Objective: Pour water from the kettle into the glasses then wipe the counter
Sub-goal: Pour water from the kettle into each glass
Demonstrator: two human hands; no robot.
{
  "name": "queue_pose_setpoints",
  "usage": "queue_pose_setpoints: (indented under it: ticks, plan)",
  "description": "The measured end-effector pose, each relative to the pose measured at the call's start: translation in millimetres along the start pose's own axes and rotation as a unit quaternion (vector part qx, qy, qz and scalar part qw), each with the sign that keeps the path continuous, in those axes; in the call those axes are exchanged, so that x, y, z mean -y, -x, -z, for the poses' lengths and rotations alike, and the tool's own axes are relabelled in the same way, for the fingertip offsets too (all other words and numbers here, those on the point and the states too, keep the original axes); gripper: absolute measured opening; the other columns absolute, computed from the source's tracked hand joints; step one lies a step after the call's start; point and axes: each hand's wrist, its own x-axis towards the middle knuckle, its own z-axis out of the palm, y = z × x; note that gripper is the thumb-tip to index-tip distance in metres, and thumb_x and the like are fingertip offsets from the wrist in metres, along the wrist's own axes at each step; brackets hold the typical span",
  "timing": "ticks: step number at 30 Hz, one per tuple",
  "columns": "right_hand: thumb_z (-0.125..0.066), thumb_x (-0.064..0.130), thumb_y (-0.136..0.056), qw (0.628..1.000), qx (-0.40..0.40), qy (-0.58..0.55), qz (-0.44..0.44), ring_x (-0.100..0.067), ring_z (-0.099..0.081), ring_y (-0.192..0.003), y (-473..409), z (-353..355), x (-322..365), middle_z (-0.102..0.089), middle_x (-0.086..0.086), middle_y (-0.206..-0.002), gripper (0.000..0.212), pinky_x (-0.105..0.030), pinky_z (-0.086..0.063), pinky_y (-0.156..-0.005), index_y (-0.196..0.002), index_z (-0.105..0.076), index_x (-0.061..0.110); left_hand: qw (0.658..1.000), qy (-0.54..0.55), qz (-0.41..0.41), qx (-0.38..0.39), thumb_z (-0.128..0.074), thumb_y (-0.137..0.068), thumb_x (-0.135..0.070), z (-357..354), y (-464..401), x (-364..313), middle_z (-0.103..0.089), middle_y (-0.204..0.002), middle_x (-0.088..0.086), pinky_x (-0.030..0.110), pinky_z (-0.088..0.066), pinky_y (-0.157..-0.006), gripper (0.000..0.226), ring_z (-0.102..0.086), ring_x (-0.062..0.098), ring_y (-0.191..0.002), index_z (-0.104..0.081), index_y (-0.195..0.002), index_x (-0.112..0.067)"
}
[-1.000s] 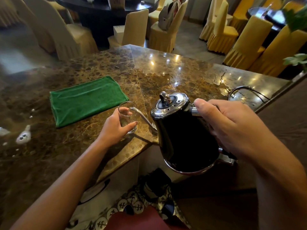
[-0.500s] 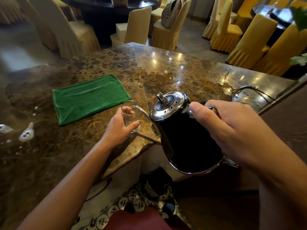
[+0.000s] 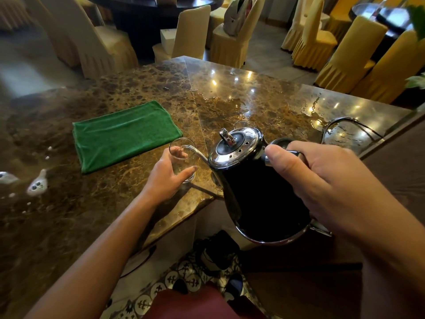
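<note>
Gripping kettle point(image 3: 264, 196) | right hand point(image 3: 328, 180) (fist closed) | left hand point(image 3: 165, 178) cups glass point(image 3: 182, 162)

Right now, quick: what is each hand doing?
Left hand: closed around the clear drinking glass on the counter.
Right hand: closed on the black steel-lidded kettle.

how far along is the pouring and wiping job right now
Done: nothing is clearly finished. In hand: the right hand tips the kettle, spout tip at the rim of the glass steadied by the left hand. Left: any other glasses, then wiping; the green cloth lies folded, with water on the counter.
</note>
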Motion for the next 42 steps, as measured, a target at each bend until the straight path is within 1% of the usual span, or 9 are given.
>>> queue_pose_setpoints:
  ticks: [7,17,20,23,28,32,38,40,42]
  plan:
    - [-0.042,0.066,-0.099,1.0,-0.003,0.003,0.002,-0.008,-0.045,-0.045,2,-1,-2,-0.049,0.006,-0.053,0.061,-0.017,-0.03,-0.041,-0.062,-0.049,0.018,1.0,-0.012,-0.003,0.002,-0.079,-0.085,-0.035,2,-1,2,-0.064,-0.114,-0.003,0.042,-0.05,-0.1,0.05,-0.062,0.016,-0.109,-0.051,-0.122,-0.017]
    - [-0.045,0.062,-0.101,1.0,-0.021,-0.015,-0.011,-0.007,-0.045,-0.044,8,-6,-8,-0.046,0.01,-0.049,0.057,-0.017,-0.03,-0.042,-0.058,-0.042,0.025,1.0,-0.029,-0.008,-0.003,-0.079,-0.085,-0.035,2,0,-1,-0.063,-0.112,-0.006,0.045,-0.049,-0.1,0.047,-0.061,0.016,-0.111,-0.05,-0.119,-0.021]
    - [-0.046,0.059,-0.1,0.998,-0.016,-0.05,-0.021,-0.007,-0.045,-0.042,10,-7,-10,-0.046,0.011,-0.047,0.053,-0.015,-0.029,-0.042,-0.057,-0.047,0.028,1.0,-0.027,-0.007,-0.006,-0.079,-0.085,-0.034,2,0,-2,-0.06,-0.108,-0.014,0.046,-0.05,-0.1,0.047,-0.062,0.015,-0.109,-0.049,-0.119,-0.021]
    - [-0.045,0.059,-0.096,0.998,-0.013,-0.06,-0.028,-0.009,-0.042,-0.041,11,-9,-13,-0.044,0.01,-0.045,0.051,-0.019,-0.029,-0.042,-0.057,-0.045,0.026,1.0,-0.028,-0.009,-0.008,-0.079,-0.085,-0.033,2,0,-2,-0.057,-0.107,-0.021,0.046,-0.05,-0.1,0.049,-0.061,0.014,-0.108,-0.049,-0.121,-0.02]
    - [-0.046,0.059,-0.097,0.997,-0.011,-0.065,-0.027,-0.009,-0.041,-0.042,12,-9,-16,-0.044,0.008,-0.046,0.052,-0.02,-0.029,-0.043,-0.057,-0.044,0.026,1.0,-0.025,-0.01,-0.008,-0.079,-0.085,-0.032,1,0,-2,-0.056,-0.108,-0.023,0.042,-0.048,-0.101,0.053,-0.06,0.012,-0.109,-0.05,-0.126,-0.014]
    - [-0.047,0.057,-0.098,0.998,-0.012,-0.061,-0.02,-0.008,-0.042,-0.042,10,-7,-15,-0.044,0.009,-0.047,0.052,-0.018,-0.029,-0.042,-0.057,-0.044,0.025,1.0,-0.019,-0.005,-0.003,-0.079,-0.085,-0.033,2,0,-1,-0.058,-0.11,-0.02,0.044,-0.051,-0.098,0.054,-0.063,0.014,-0.104,-0.05,-0.126,-0.015]
    - [-0.05,0.059,-0.101,0.992,-0.007,-0.124,-0.039,-0.009,-0.038,-0.041,14,-13,-31,-0.04,0.003,-0.049,0.057,-0.032,-0.03,-0.043,-0.062,-0.044,0.018,1.0,-0.015,-0.004,-0.002,-0.079,-0.085,-0.035,2,0,-1,-0.06,-0.112,-0.015,0.046,-0.051,-0.097,0.052,-0.065,0.018,-0.103,-0.048,-0.125,-0.02]
    - [-0.049,0.059,-0.103,0.989,-0.017,-0.139,-0.05,-0.014,-0.04,-0.043,18,-17,-40,-0.04,-0.005,-0.051,0.062,-0.037,-0.032,-0.045,-0.065,-0.044,0.012,1.0,-0.025,-0.006,-0.003,-0.078,-0.085,-0.037,2,0,-1,-0.061,-0.112,-0.013,0.045,-0.052,-0.095,0.053,-0.066,0.022,-0.099,-0.048,-0.125,-0.02]
    - [-0.049,0.055,-0.104,0.983,-0.035,-0.166,-0.064,-0.019,-0.04,-0.045,23,-24,-50,-0.04,-0.012,-0.054,0.064,-0.039,-0.032,-0.047,-0.068,-0.046,0.003,0.999,-0.039,-0.007,-0.005,-0.079,-0.084,-0.039,3,-1,-1,-0.061,-0.112,-0.012,0.045,-0.052,-0.092,0.055,-0.065,0.018,-0.095,-0.05,-0.126,-0.018]
